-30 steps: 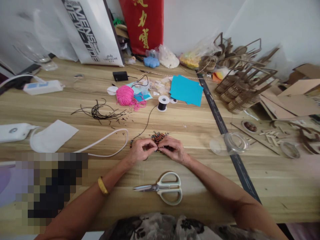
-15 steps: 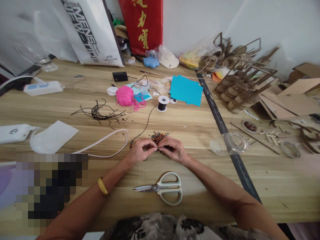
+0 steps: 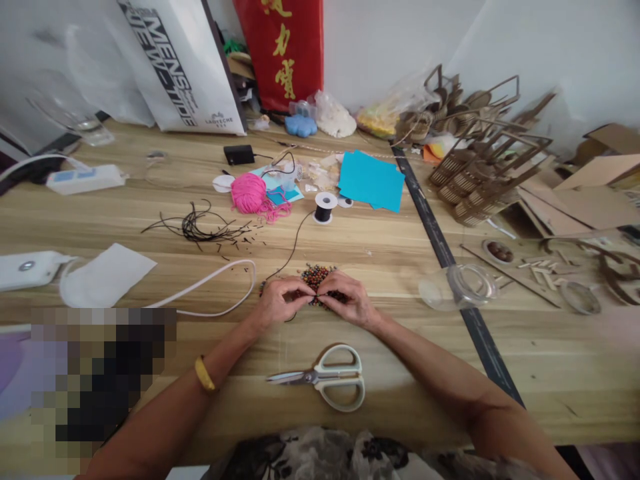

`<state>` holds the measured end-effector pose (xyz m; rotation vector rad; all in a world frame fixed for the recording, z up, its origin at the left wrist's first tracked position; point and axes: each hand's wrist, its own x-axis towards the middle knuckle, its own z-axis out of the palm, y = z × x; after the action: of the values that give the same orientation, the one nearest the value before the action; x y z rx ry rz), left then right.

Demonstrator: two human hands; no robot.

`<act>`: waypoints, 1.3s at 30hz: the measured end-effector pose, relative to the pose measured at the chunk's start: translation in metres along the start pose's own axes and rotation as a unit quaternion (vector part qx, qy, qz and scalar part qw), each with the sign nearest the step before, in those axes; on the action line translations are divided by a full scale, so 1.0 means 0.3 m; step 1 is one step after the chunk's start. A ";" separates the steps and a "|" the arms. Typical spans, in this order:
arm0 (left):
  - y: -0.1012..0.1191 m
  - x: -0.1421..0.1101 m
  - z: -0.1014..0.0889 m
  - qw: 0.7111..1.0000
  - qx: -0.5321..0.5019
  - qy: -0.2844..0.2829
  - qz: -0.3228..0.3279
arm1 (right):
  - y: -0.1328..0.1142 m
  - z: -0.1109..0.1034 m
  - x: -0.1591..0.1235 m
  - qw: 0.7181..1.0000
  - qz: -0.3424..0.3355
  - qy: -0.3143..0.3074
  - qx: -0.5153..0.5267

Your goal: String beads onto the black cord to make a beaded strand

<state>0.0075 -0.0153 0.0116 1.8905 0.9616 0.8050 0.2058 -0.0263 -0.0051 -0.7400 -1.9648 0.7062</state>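
My left hand is closed in a pinch, thumb against forefinger, on a thin black cord. That cord runs back to a white-rimmed spool standing behind the hands. Facing it, my right hand pinches a tiny dark thing, seemingly a bead; its shape is too small to make out. The two sets of fingertips almost meet over a pile of small multicoloured beads, which the hands partly cover. A few beads show beside my left knuckles. Nearer my body lie scissors with pale handles.
Cut black cords and a pink yarn ball lie at back left. Blue sheets sit beyond the spool. A white cable loops left of my hands. To the right are a clear round container and small brown baskets.
Both hands stay in nearly the same place. A small dark thing now shows more clearly between the fingertips. The view has shifted very slightly.
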 end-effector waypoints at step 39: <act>-0.001 -0.011 0.007 1.000 -0.004 -0.001 -0.016 | -0.022 -0.006 -0.007 0.999 -0.037 0.010 -0.028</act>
<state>0.0075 -0.0188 0.0098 1.8640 0.9838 0.7853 0.2068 -0.0319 -0.0005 -0.7018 -1.9896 0.5983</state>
